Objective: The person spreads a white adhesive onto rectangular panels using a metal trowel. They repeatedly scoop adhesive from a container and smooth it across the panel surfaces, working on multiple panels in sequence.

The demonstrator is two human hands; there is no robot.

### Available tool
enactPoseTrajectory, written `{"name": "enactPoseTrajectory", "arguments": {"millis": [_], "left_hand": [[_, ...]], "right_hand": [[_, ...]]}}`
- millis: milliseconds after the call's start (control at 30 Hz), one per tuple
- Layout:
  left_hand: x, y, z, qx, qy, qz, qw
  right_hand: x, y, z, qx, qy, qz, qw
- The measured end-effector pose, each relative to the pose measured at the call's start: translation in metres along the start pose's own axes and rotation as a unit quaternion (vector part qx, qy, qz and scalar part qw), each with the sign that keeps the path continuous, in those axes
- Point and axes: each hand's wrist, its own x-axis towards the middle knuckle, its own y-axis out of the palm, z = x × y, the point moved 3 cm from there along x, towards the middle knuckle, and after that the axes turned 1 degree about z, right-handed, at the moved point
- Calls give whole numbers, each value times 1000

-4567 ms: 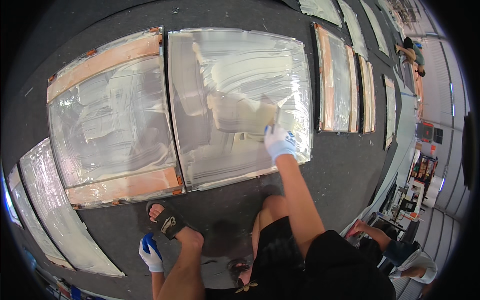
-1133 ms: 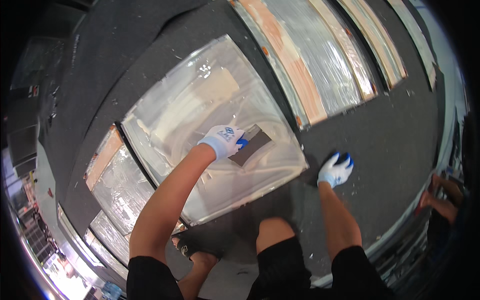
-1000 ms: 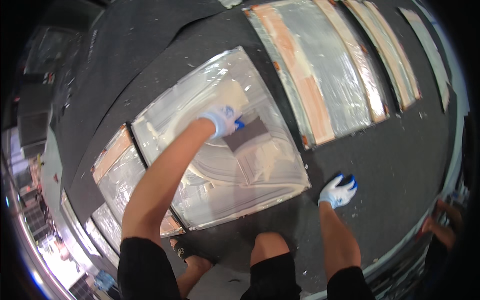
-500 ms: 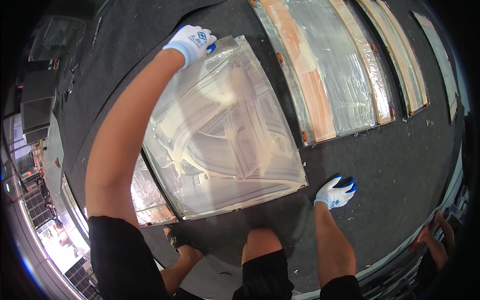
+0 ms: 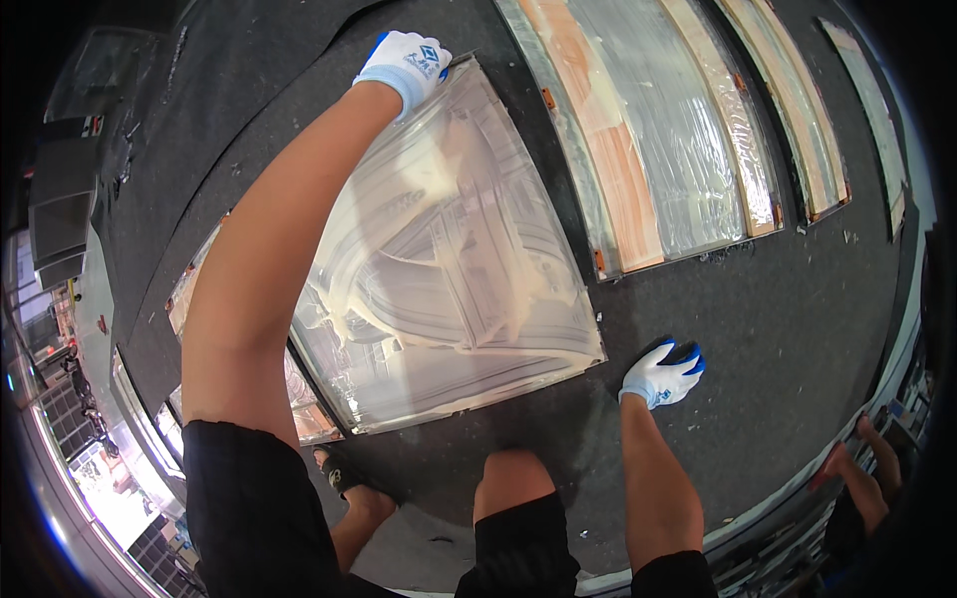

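My left hand point(image 5: 407, 68), in a white glove with blue fingertips, is closed at the far edge of a flat panel point(image 5: 399, 304). A thin, flat greyish blade point(image 5: 462, 62) shows a little beside its fingers; most of it is hidden. Cream-coloured paste lies smeared in curved streaks across the glossy panel, thicker along some ridges. To the right of the panel's near corner, my right hand point(image 5: 664, 376), gloved alike, rests on the dark floor mat point(image 5: 768, 329) with its fingers spread and nothing held.
Right of the panel lies a wrapped panel point(image 5: 688, 140) with wooden strips, then narrower strips point(image 5: 797, 110) beyond it. Another panel point(image 5: 309, 404) sits partly under my left arm. My knee and sandalled foot point(image 5: 344, 476) are near the front. Another person's legs point(image 5: 862, 468) show at far right.
My left hand has moved right along the panel's far edge, toward its far right corner. The right hand stays on the floor. The whole view has shifted slightly.
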Motion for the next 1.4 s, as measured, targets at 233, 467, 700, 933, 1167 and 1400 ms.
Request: {"name": "enactPoseTrajectory", "arguments": {"millis": [233, 467, 700, 933, 1167, 1400], "left_hand": [[-33, 26, -34, 35, 114, -40, 992], [-127, 18, -123, -45, 168, -60, 983], [-225, -17, -216, -130, 265, -13, 955], [-244, -38, -167, -308, 107, 11, 945], [-260, 15, -202, -572, -137, 84, 804], [-340, 105, -187, -566, -263, 134, 770]], "right_hand": [[1, -1, -1, 13, -19, -13, 1000], [0, 3, -3, 13, -21, -20, 1000], [-1, 3, -3, 34, -2, 12, 999], [-1, 5, -2, 37, -20, -13, 999], [-2, 5, -4, 24, -13, -15, 1000], [-1, 6, -5, 24, -44, -44, 998]]}}
